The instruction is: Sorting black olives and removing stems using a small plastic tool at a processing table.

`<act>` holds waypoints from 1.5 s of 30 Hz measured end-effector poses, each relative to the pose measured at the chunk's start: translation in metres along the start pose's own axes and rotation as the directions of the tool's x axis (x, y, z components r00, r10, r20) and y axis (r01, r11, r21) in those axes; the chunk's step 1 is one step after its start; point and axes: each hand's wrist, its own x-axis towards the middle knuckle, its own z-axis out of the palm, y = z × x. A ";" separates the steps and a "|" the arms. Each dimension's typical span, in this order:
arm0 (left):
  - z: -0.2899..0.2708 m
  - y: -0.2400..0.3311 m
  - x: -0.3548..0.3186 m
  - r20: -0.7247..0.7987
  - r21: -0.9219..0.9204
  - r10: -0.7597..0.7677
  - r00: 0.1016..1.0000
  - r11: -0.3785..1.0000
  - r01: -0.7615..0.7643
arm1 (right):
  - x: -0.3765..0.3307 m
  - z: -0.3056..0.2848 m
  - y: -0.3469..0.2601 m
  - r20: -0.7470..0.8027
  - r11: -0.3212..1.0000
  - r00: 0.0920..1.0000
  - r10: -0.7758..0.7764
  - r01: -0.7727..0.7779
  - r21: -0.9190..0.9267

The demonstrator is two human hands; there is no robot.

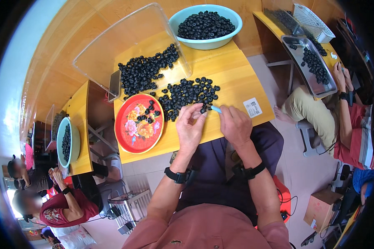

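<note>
Pinching, seemingly, black ring (202, 110) between left hand (190, 124) and right hand (235, 124).

Two hands meet at the centre of a yellow table (237, 83). The left hand (190, 126) pinches a black ring (202, 110); the right hand (235, 124) holds a light-blue tool (216, 109). A red floral tray (139, 123) lies at nine o'clock.

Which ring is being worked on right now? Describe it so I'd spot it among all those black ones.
Start at the yellow wooden table, then find the loose heap of black rings right of the red flowered tray. At the heap's near edge, the left hand pinches one ring. It alone is lifted at fingertips, with the light blue tool in the right hand at it.
</note>
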 end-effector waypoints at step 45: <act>-0.011 0.176 -0.043 0.521 -0.215 0.634 0.572 0.746 -0.631 | -0.007 0.015 0.002 -0.088 1.000 0.996 0.017 -0.018 -0.010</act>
